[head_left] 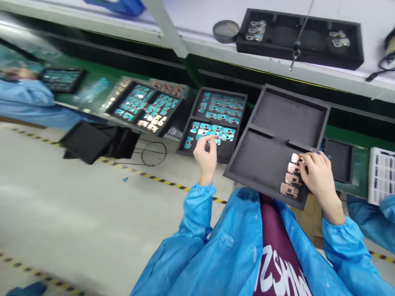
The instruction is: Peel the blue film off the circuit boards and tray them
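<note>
My left hand (206, 158) is over a black tray (226, 153) of small flat parts covered in blue film (227, 102). Its thumb and forefinger are bent together at the edge of one blue part (219, 141); I cannot make out what is between them. A larger black tray (262, 156) with two compartments lies tilted in front of my body. My right hand (317, 172) has its fingertips closed on the top one of a column of small copper-coloured metal plates (291, 178) along the right side of the near compartment. The far compartment (286, 113) holds nothing.
Another tray of blue-filmed parts (146, 105) stands further left, near a co-worker's blue sleeve (27, 96). Black trays (89, 142) are stacked below the bench edge. A shelf above carries a black box (299, 39) and a round tin (226, 31). A white rack (382, 174) is at right.
</note>
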Available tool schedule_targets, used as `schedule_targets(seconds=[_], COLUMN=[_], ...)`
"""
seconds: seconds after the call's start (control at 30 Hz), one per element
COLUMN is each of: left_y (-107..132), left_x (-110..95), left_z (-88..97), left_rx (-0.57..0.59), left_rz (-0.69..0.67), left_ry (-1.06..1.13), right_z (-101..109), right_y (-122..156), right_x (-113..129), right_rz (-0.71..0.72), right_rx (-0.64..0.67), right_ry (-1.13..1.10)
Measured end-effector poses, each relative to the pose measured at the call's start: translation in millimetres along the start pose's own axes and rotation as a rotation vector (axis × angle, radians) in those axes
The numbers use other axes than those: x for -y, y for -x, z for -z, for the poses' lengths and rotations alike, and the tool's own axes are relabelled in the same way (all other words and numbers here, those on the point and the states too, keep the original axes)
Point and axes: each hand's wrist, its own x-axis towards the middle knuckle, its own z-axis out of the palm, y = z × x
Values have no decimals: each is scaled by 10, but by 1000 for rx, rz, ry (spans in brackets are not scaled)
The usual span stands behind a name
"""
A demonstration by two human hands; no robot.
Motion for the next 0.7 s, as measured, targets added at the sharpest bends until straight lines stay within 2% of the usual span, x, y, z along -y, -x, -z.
schedule_targets(seconds=[0.03, 0.1, 0.17, 0.2, 0.3, 0.5, 0.6, 0.7], left_y=[-112, -286, -370, -379, -337, -353, -436, -474], left_x=[194, 505, 688, 739, 814, 926, 957, 905], left_z=[-56, -204, -347, -398, -434, -298, -225, -62], left_rx=[38, 234, 389, 418, 424, 417, 398, 349], left_rz=[72, 105, 72, 59, 73, 127, 171, 225], left_ry=[-86, -237, -300, -307, -337, -316, -238, -131], right_z=[7, 55, 132, 173, 277, 324, 312, 332], right_y=[7, 42, 110, 157, 341, 689, 751, 711], right_x=[5, 35, 75, 93, 119, 110, 115, 186], right_rz=[-6, -33, -68, -86, -140, -235, -242, -231], right_rx=[-26, -85, -133, -151, -184, -210, -210, -231], right_ry=[-15, -47, -72, -78, -79, -104, -124, -164])
